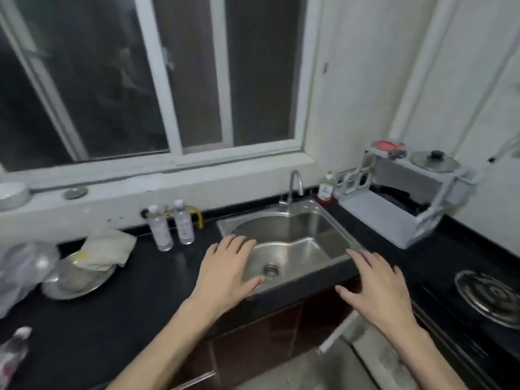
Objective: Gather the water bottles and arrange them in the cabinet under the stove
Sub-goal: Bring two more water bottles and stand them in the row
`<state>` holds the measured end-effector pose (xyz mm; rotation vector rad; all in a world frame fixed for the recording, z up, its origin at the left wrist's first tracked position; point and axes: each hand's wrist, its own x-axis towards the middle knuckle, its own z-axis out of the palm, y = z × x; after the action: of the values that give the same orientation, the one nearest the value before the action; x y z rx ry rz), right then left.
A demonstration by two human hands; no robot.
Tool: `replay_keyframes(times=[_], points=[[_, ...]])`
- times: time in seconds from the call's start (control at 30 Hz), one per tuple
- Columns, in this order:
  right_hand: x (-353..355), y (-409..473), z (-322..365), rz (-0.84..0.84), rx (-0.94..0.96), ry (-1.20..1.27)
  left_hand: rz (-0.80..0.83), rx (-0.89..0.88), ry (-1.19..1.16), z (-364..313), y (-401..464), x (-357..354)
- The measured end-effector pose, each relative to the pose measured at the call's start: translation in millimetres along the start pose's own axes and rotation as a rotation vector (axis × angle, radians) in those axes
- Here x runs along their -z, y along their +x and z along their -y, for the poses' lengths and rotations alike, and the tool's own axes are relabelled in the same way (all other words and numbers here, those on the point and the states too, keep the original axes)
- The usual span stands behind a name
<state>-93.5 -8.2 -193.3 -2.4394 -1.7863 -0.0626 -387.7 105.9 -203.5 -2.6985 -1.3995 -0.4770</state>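
Two clear water bottles with white caps stand side by side on the black counter by the back wall, one (160, 229) left of the other (183, 223). A third bottle (12, 353) lies blurred at the counter's near left edge. My left hand (225, 273) hovers open with fingers spread over the steel sink's left rim, right of the two bottles. My right hand (377, 285) is open too, fingers spread, over the sink's front right corner. Neither hand holds anything. The stove burner (489, 296) sits at the right edge.
The steel sink (309, 229) with its tap fills the middle. A steel plate with a folded cloth (104, 247) and a plastic bag lie at left. A dish soap bottle (326, 187) and a white rack (394, 204) stand at back right. Dark cabinet doors run below the counter.
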Motion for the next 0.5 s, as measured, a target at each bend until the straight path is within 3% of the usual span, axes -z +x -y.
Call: replay_keyframes(times=[0.27, 0.5], points=[[-27.3, 61.3, 195.4, 0.065, 0.43, 0.021, 0.01, 0.519, 0.123, 152.3, -133.2, 37.3], [-49.0, 78.8, 280.2, 0.169, 0.544, 0.057, 0.04, 0.657, 0.136, 210.5, -155.0, 32.1]])
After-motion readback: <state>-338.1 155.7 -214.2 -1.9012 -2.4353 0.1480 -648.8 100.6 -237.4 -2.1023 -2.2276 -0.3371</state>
